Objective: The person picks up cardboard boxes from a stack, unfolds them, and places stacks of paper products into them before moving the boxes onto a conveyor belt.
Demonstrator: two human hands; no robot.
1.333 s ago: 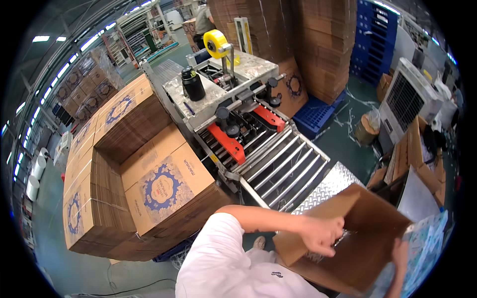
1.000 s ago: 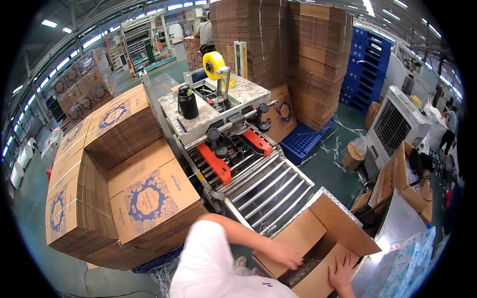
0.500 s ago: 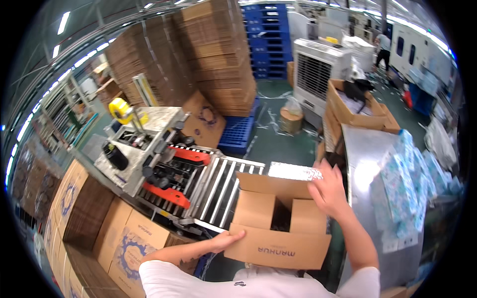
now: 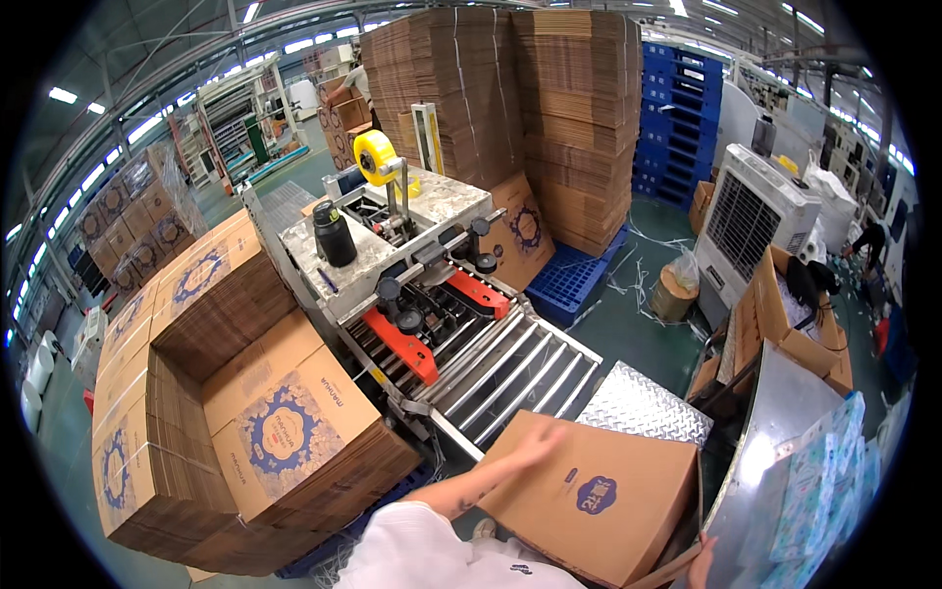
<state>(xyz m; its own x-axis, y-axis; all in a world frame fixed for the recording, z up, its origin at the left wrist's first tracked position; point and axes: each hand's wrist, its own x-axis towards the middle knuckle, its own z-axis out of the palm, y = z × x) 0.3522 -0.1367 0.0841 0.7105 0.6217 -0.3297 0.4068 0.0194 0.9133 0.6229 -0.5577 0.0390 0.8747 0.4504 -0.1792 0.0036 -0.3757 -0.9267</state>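
Observation:
A brown cardboard box (image 4: pixel 579 501) with a blue printed emblem lies in front of me, one broad panel facing up. My left hand (image 4: pixel 538 442) rests on that panel's far left edge, fingers stretched out and slightly blurred. At the box's near right side, my right hand (image 4: pixel 701 563) grips a flap (image 4: pixel 672 566), its fingers partly hidden by the board. The box's opening is turned away from view. Just beyond the box is a silvery tread plate (image 4: pixel 643 402), partly covered by it.
A roller conveyor (image 4: pixel 520 378) leads to a taping machine (image 4: pixel 407 250) with red guides. Flat cartons (image 4: pixel 245 530) are stacked at left, taller stacks (image 4: pixel 574 128) behind. A metal table (image 4: pixel 751 432) with blue patterned plastic packs (image 4: pixel 824 481) stands at right. Another person (image 4: pixel 355 83) is far back.
The box has turned from upright, flaps spread, to a broad panel facing up. My right hand has moved from its far side to a near flap. The view has swung left.

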